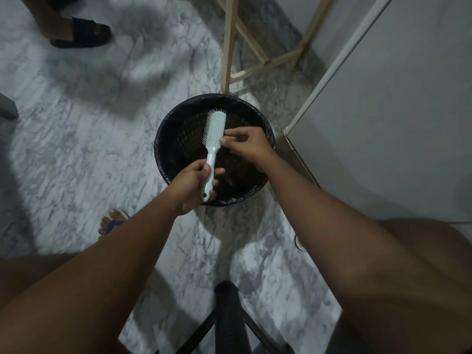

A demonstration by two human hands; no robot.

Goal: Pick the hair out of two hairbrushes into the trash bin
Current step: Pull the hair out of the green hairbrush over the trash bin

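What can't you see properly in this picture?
Head view:
Any hair pinched by the right hand at the hairbrush: too fine, dark.
Trash bin bottom: dark, partly behind the left hand.
Second hairbrush: not in view.
Person by the black shoe: cut off by top edge.

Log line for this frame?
left hand: grips hairbrush handle | right hand: pinches at hairbrush head | hairbrush above trash bin

Both bare forearms reach forward from the near side, converging. The left hand (194, 186) wraps the hairbrush (215, 129) handle, fingers curled, thumb across the front. The right hand (246, 146), farther and to the right, sits knuckles up, thumb and forefinger pinching at the brush head's right edge.
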